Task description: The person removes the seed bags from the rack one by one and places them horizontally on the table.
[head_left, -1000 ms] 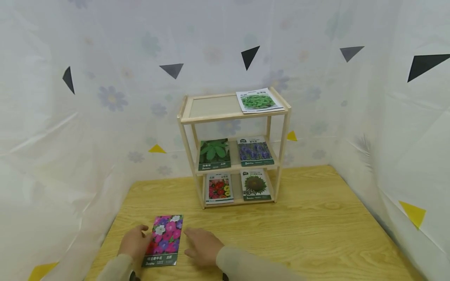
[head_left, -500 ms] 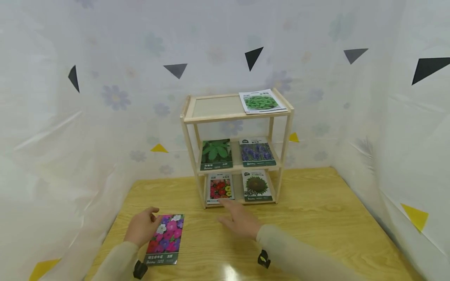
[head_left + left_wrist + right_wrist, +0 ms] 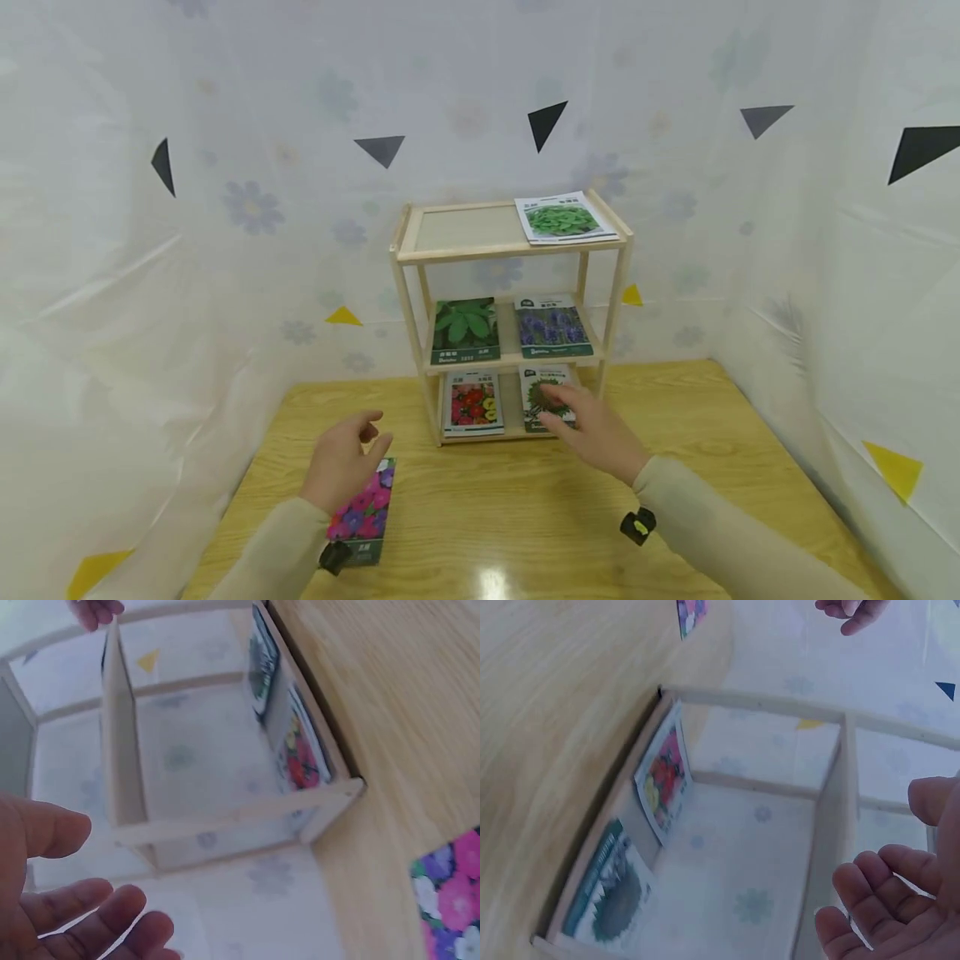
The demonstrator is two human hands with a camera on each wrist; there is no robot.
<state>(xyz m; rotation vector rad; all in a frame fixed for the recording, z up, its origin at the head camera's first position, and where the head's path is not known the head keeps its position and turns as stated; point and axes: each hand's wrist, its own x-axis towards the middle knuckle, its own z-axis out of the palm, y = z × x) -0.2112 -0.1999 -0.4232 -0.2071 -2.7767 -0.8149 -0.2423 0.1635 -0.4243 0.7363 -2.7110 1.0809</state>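
My left hand (image 3: 341, 462) hovers over a seed packet with pink and purple flowers (image 3: 367, 508) on the table, hiding part of it; its fingers are loosely bent and hold nothing. To the right, my right hand (image 3: 596, 433) is raised in front of the wooden shelf rack (image 3: 501, 252), partly covering the brown flower-head packet (image 3: 534, 422) on the bottom shelf. Nothing is in that hand either, as its spread fingers (image 3: 870, 900) show in the right wrist view. Beside the covered packet lies one with red and yellow flowers (image 3: 472, 406).
On the middle shelf lie a green-leaf packet (image 3: 465, 329) and a purple-flower packet (image 3: 555, 327). A white packet with green leaves (image 3: 564, 218) sits at the right of the top shelf. The rack stands near the back of the wooden table (image 3: 675, 492), before a flower-patterned curtain (image 3: 465, 83).
My right hand has left the pink-flower packet's side and moved right and up to the rack. My left hand has risen and shifted slightly right over that packet, which stays in place.
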